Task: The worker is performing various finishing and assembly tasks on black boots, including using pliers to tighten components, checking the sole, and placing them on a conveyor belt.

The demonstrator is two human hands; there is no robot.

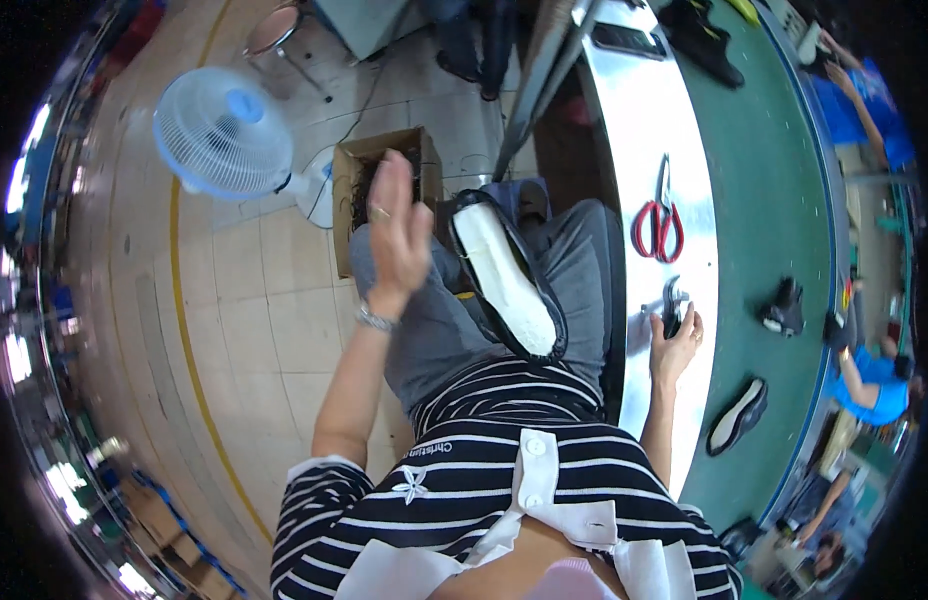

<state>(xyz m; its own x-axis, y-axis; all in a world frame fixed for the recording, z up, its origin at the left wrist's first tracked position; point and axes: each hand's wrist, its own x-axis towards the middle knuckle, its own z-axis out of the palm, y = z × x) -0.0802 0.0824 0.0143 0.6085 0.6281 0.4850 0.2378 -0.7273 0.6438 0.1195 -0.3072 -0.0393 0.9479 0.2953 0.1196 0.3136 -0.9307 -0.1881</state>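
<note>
A black shoe upper (509,275) lies across my lap with its white underside facing up. To the left of it my left hand (400,235) is raised, fingers stretched out and holding nothing. My right hand (677,343) rests on the shiny metal ledge (644,130) at my right. Its thumb and fingers close around a small dark metal hand tool (672,305), partly hidden, whose exact kind I cannot make out. Just beyond that tool lie red-handled scissors (660,225), blades pointing away from me.
A phone (629,40) lies at the ledge's far end. The green conveyor belt (754,220) carries several dark shoes, including one (738,416) near my right. An open cardboard box (346,235) and a fan (224,135) stand on the left. People in blue sit across the belt.
</note>
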